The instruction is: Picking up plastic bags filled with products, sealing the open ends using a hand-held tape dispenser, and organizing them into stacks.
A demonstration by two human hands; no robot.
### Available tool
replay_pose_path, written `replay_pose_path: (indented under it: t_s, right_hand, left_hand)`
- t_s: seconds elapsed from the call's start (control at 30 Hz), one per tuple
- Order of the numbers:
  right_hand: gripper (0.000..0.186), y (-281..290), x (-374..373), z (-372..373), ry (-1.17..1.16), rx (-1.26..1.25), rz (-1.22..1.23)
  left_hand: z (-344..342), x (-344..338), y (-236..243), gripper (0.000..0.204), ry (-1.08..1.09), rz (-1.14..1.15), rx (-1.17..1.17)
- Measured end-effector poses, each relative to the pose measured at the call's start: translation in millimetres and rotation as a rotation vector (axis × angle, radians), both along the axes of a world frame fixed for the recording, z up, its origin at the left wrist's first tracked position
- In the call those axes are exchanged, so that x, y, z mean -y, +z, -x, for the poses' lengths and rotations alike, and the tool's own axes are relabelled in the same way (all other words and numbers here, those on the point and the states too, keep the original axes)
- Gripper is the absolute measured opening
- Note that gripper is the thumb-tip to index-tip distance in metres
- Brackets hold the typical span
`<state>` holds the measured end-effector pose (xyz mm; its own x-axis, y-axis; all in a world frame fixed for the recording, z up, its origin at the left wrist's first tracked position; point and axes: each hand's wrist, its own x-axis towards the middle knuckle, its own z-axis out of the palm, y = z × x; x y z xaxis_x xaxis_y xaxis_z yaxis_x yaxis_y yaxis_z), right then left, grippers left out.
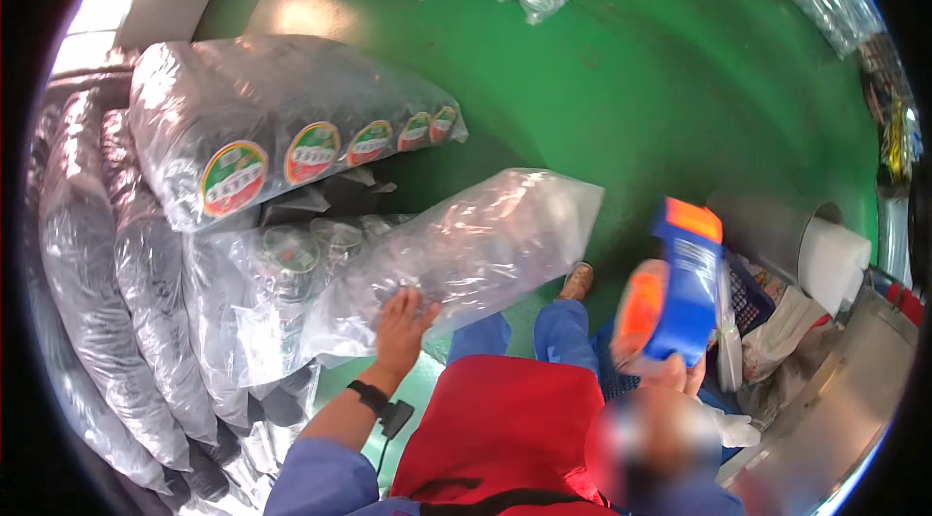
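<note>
In the head view, the left hand (401, 332) lies fingers-spread on a clear bag (495, 234) extending ahead-right, probably light, soft and slippery, best held mid-length. The right hand (672, 374) grips the near end of a stiff-looking blue-and-orange tool (687, 283).

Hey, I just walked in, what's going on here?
A person's left hand is on a long clear plastic bag, while the right hand holds a blue-and-orange handheld tool, apart from the bag. Beyond the bag lies a large plastic-wrapped bundle with round labels; long wrapped rolls lie at the left.
</note>
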<state>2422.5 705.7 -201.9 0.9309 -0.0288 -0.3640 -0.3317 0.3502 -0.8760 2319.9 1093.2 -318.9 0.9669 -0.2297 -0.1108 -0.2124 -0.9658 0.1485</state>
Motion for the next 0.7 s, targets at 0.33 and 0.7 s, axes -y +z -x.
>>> replay_pose_path:
  t_s: [0.33,0.7]
  right_hand:
    - [0.034,13,-211,-61,0.478,-0.395,0.113]
    - [0.036,26,-179,2,0.520,-0.544,0.190]
  left_hand:
    - [12,-2,-13,0.048,-0.028,0.122,0.096]
    - [13,-7,-19,0.054,-0.030,0.137,0.090]
